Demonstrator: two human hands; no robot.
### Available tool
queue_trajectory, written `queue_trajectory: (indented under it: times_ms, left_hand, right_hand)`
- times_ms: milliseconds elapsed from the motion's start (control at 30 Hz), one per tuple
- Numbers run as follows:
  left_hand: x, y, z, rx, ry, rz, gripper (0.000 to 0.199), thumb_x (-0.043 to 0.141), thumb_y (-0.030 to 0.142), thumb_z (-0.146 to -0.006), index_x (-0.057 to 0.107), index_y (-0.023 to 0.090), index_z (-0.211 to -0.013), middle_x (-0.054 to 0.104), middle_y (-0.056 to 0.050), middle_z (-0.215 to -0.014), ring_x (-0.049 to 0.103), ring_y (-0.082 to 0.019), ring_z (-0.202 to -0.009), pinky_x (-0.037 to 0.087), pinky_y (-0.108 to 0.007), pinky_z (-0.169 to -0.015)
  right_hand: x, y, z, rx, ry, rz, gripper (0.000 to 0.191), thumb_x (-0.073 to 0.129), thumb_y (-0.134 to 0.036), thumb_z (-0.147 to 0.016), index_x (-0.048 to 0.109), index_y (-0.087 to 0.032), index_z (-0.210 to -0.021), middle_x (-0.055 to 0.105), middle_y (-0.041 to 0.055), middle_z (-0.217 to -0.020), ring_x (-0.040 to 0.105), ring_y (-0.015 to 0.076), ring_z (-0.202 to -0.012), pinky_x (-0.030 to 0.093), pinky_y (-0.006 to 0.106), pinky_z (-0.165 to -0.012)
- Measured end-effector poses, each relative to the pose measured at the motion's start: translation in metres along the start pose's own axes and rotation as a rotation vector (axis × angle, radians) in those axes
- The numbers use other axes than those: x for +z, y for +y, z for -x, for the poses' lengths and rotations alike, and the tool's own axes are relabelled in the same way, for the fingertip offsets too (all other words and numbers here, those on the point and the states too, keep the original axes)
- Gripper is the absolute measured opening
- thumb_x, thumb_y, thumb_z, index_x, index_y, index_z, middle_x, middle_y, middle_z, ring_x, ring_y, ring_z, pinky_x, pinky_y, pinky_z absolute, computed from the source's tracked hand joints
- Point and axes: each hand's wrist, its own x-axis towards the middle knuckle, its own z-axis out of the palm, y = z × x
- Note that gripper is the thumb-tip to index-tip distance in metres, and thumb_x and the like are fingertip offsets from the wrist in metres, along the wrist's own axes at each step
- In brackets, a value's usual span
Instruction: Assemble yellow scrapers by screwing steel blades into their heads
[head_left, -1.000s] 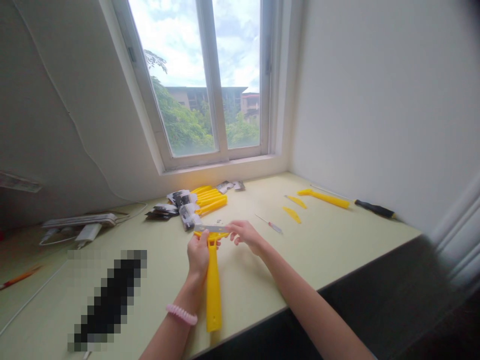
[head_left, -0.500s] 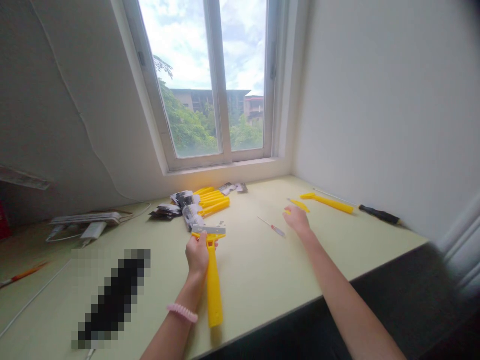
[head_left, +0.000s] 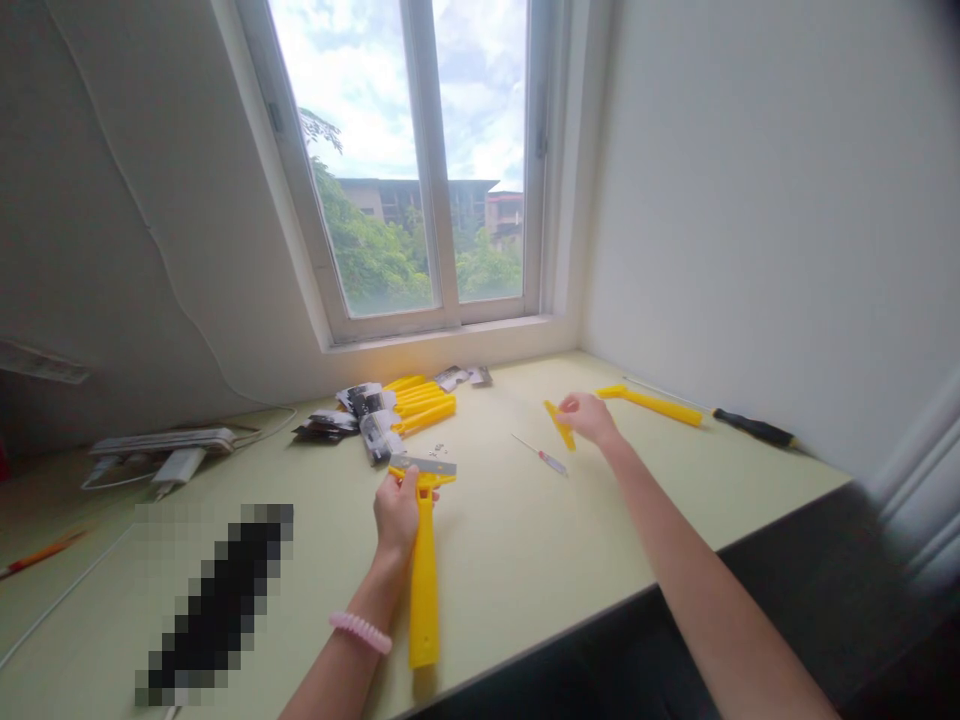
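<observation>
My left hand (head_left: 397,510) is closed round the head of a yellow scraper (head_left: 424,590), whose long handle points toward me. A flat metal blade (head_left: 426,465) lies across the top of that head. Farther right, my right hand (head_left: 589,418) pinches a small yellow plastic piece (head_left: 560,426), shaped like a scraper head cover, held tilted above the table. Below it lies a small screwdriver (head_left: 551,462) with a clear handle. Several tiny screws (head_left: 439,449) are scattered just beyond the blade.
Scrapers with yellow handles (head_left: 424,400) and wrapped heads are piled near the window. At right lie another yellow handle (head_left: 660,405) and a long black-handled screwdriver (head_left: 754,427). A power strip (head_left: 161,440) sits at left, near a pixelated dark object (head_left: 225,600). The table's front edge (head_left: 540,650) runs diagonally.
My right hand has lifted the small yellow piece from the table and brought it slightly left. My left hand keeps its hold on the scraper, almost unmoved.
</observation>
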Motion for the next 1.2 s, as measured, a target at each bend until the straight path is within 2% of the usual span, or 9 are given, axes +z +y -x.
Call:
queue_trajectory:
  times_ms: [67,133,200,300,500,633,800,933,1200]
  left_hand:
    - [0.000,0.000,0.000,-0.007,-0.001,0.008,0.027,0.054,0.038,-0.067,0.055,0.011,-0.073,0.060,-0.004,-0.048,0.058,-0.018,-0.042,0.043,-0.026,-0.042]
    - [0.000,0.000,0.000,-0.018,0.001,0.006,0.027,0.054,0.038,-0.067,0.055,0.011,-0.073,0.060,-0.004,-0.048,0.058,-0.018,-0.043,0.042,-0.026,-0.042]
    - [-0.001,-0.001,-0.001,-0.029,0.002,-0.001,0.027,0.054,0.038,-0.067,0.054,0.011,-0.072,0.060,-0.004,-0.047,0.057,-0.017,-0.042,0.042,-0.026,-0.041]
    - [-0.001,-0.001,-0.001,-0.035,0.002,-0.008,0.026,0.053,0.037,-0.067,0.054,0.012,-0.070,0.059,-0.003,-0.046,0.056,-0.017,-0.040,0.040,-0.025,-0.040]
    - [0.000,0.000,-0.001,-0.008,-0.001,0.012,0.025,0.052,0.036,-0.068,0.053,0.012,-0.072,0.059,-0.003,-0.047,0.056,-0.016,-0.041,0.041,-0.025,-0.042]
    - [-0.001,0.000,-0.002,0.005,0.014,-0.013,0.024,0.051,0.036,-0.068,0.053,0.012,-0.071,0.058,-0.002,-0.047,0.056,-0.016,-0.041,0.040,-0.025,-0.041]
    - [-0.002,-0.002,-0.002,0.023,0.004,-0.015,0.021,0.049,0.033,-0.068,0.053,0.013,-0.071,0.057,-0.001,-0.047,0.056,-0.016,-0.041,0.040,-0.025,-0.040]
    - [-0.002,-0.003,-0.003,0.038,0.011,0.001,0.025,0.051,0.038,-0.067,0.053,0.013,-0.070,0.057,-0.001,-0.047,0.056,-0.016,-0.041,0.041,-0.026,-0.042]
    - [-0.001,0.001,0.002,0.004,0.005,0.044,0.027,0.049,0.037,-0.066,0.053,0.012,-0.072,0.055,-0.001,-0.045,0.053,-0.015,-0.039,0.039,-0.025,-0.041]
  right_hand:
    - [0.003,-0.024,0.012,-0.051,-0.104,-0.424,0.041,0.060,-0.016,-0.064,0.053,-0.018,-0.104,0.063,0.0023,-0.073,0.060,0.0131,-0.059,0.047,0.025,-0.058]
    - [0.011,-0.047,0.027,-0.132,-0.345,-0.754,0.054,0.063,-0.016,-0.062,0.046,-0.023,-0.112,0.061,-0.0006,-0.076,0.061,0.0132,-0.062,0.050,0.028,-0.061]
    - [0.023,-0.068,0.040,-0.166,-0.555,-0.955,0.048,0.066,-0.017,-0.060,0.050,-0.023,-0.105,0.061,-0.0003,-0.078,0.063,0.0151,-0.067,0.051,0.032,-0.066]
    - [0.050,-0.090,0.056,-0.118,-0.662,-1.144,0.031,0.069,-0.021,-0.058,0.052,-0.019,-0.084,0.062,-0.0007,-0.071,0.064,0.0163,-0.066,0.051,0.035,-0.068]
    - [0.096,-0.103,0.076,-0.271,-0.670,-1.065,0.031,0.072,-0.031,-0.054,0.063,-0.013,-0.078,0.065,0.0014,-0.067,0.060,0.0145,-0.063,0.047,0.030,-0.066]
    - [0.103,-0.100,0.083,-0.331,-0.596,-0.956,0.026,0.069,-0.035,-0.056,0.068,-0.014,-0.072,0.065,0.0026,-0.071,0.058,0.0159,-0.069,0.044,0.031,-0.070]
    - [0.103,-0.096,0.085,-0.261,-0.667,-0.935,0.022,0.071,-0.033,-0.053,0.067,-0.014,-0.065,0.061,0.0074,-0.102,0.057,0.0190,-0.084,0.042,0.032,-0.076]
    - [0.108,-0.096,0.088,-0.140,-0.745,-1.020,0.028,0.070,-0.036,-0.056,0.066,-0.013,-0.071,0.063,0.0039,-0.074,0.058,0.0157,-0.072,0.042,0.033,-0.075]
    - [0.111,-0.098,0.094,-0.103,-0.746,-1.011,0.029,0.070,-0.038,-0.056,0.060,-0.013,-0.070,0.061,0.0027,-0.068,0.058,0.0148,-0.064,0.046,0.028,-0.058]
